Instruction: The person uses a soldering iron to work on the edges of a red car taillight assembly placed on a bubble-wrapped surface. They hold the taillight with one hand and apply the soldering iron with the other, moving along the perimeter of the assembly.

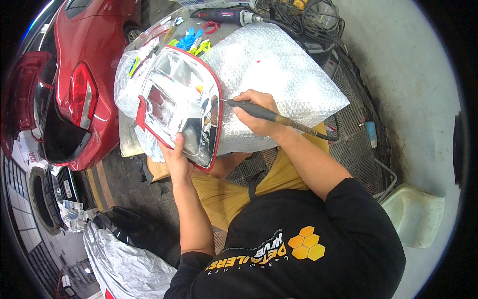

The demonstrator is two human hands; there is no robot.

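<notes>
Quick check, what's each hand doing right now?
Left hand: closed on the lower edge of the tail light.
Right hand: closed around the rotary tool, tip at the light's red rim.

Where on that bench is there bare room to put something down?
The bubble wrap right of the tail lamp and beyond the right hand lies bare. The far edge is crowded with a power tool, cables and plastic clips.

Open floor right; red car (pixel 84 74) crowding left.
</notes>
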